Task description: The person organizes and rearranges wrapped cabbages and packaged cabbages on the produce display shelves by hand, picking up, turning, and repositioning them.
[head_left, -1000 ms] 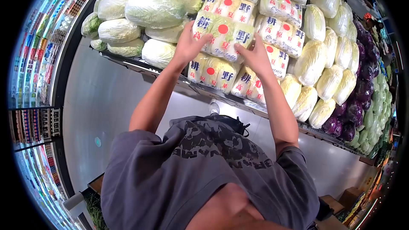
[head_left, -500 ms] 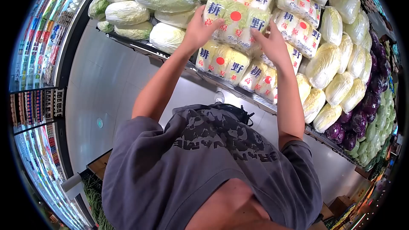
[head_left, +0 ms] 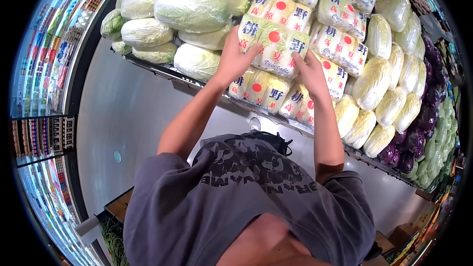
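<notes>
A clear-wrapped pack of baby Chinese cabbages [head_left: 274, 49], printed with blue and red characters and a red dot, lies on a row of matching packs. My left hand [head_left: 236, 59] grips its left side, thumb over the top face and fingers partly hidden at the edge. At the right end, my right hand [head_left: 312, 75] has its thumb on the wrap and its fingers bent along the side. Just below sits another cabbage pack [head_left: 259, 88], and one more pack [head_left: 281, 9] lies just beyond.
Large wrapped Chinese cabbages [head_left: 192, 10] are piled on the left. Loose pale cabbages [head_left: 372, 83], purple vegetables [head_left: 429, 113] and wrapped green ones [head_left: 433, 152] fill the right. The display's dark front edge [head_left: 162, 71] runs between me and the produce.
The view has tilted, so the display appears lower. My right fingers have drawn in against the pack's side. The pack stays between both hands and looks slightly smaller.
</notes>
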A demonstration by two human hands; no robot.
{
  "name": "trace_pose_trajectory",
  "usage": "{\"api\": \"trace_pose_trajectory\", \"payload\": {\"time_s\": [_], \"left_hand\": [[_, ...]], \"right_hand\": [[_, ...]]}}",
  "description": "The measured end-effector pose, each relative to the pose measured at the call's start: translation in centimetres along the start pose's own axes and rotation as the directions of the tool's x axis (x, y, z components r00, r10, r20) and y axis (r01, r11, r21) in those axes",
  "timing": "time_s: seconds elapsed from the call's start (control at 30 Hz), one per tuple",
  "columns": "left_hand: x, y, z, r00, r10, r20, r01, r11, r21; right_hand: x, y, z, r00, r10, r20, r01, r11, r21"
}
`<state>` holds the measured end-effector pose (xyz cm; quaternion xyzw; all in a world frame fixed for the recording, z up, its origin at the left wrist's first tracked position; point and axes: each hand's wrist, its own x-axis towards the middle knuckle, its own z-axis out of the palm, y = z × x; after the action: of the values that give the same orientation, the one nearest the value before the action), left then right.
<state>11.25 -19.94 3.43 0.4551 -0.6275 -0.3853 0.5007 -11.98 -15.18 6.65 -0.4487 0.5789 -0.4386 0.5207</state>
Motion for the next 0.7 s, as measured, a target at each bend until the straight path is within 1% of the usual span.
{"api": "trace_pose_trajectory", "payload": {"time_s": [0.03, 0.1, 0.13, 0.2, 0.27, 0.3, 0.33, 0.37, 0.4, 0.43, 0.47, 0.53, 0.6, 0.63, 0.7], "left_hand": [[0.5, 0.2, 0.1, 1.0, 0.009, 0.009, -0.009, 1.0, -0.002], [1.6, 0.9, 0.3, 1.0, 0.024, 0.017, -0.024, 1.0, -0.003], [2.2, 1.3, 0.5, 0.999, 0.029, 0.025, -0.029, 0.999, -0.025], [2.8, 1.9, 0.9, 0.999, 0.034, 0.034, -0.032, 0.998, -0.046], [2.3, 2.2, 1.2, 0.994, 0.107, 0.035, -0.112, 0.978, 0.175], [1.7, 2.4, 1.2, 0.997, 0.066, 0.044, -0.074, 0.974, 0.213], [1.1, 2.4, 1.2, 0.997, 0.062, 0.04, -0.069, 0.974, 0.214], [0.4, 2.1, 1.2, 0.997, 0.064, 0.034, -0.07, 0.976, 0.208], [-0.5, 1.8, 1.1, 0.997, 0.066, 0.028, -0.07, 0.976, 0.204], [-1.3, 1.3, 1.1, 0.999, 0.005, 0.035, -0.013, 0.973, 0.23], [-1.9, 0.9, 1.1, 1.0, -0.003, 0.023, -0.003, 0.972, 0.235], [-2.7, 0.8, 1.1, 0.999, -0.041, 0.027, 0.034, 0.974, 0.224], [-3.0, 0.6, 0.9, 0.999, -0.035, 0.006, 0.033, 0.976, 0.215], [-3.0, 0.7, 0.8, 0.999, -0.026, 0.019, 0.022, 0.982, 0.187], [-3.3, 0.8, 0.4, 0.999, -0.014, 0.045, 0.009, 0.994, 0.109]], "right_hand": [[0.1, -0.5, -0.1, 1.0, -0.004, -0.008, 0.004, 1.0, 0.004], [0.7, -1.7, -0.2, 0.994, -0.075, -0.078, 0.065, 0.99, -0.122], [1.4, -1.5, -0.7, 0.994, -0.079, -0.079, 0.069, 0.99, -0.121], [2.6, -1.2, -1.7, 0.997, -0.035, -0.062, 0.018, 0.968, -0.251], [2.0, -1.2, -1.6, 0.998, -0.022, -0.055, 0.009, 0.973, -0.231], [2.0, -0.6, -1.8, 0.999, -0.012, -0.049, 0.0, 0.973, -0.23], [2.0, 0.2, -1.9, 0.999, -0.001, -0.041, -0.008, 0.973, -0.23], [2.2, 1.9, -1.9, 0.992, -0.11, -0.058, 0.097, 0.977, -0.192], [1.6, 1.9, -1.5, 0.993, -0.105, -0.048, 0.094, 0.977, -0.193], [0.7, 1.8, -0.9, 0.995, -0.066, -0.08, 0.057, 0.993, -0.105], [-0.1, 1.5, -0.4, 0.994, -0.022, -0.105, 0.02, 1.0, -0.015], [-0.7, 1.6, 0.1, 0.996, 0.0, -0.085, -0.001, 1.0, -0.004], [-0.6, 2.5, 0.1, 0.992, 0.013, -0.122, -0.016, 1.0, -0.024], [-1.0, 2.3, 0.3, 0.992, 0.026, -0.123, -0.024, 1.0, 0.017], [-1.6, 2.3, 0.5, 0.995, 0.013, -0.103, -0.013, 1.0, 0.002]]}}
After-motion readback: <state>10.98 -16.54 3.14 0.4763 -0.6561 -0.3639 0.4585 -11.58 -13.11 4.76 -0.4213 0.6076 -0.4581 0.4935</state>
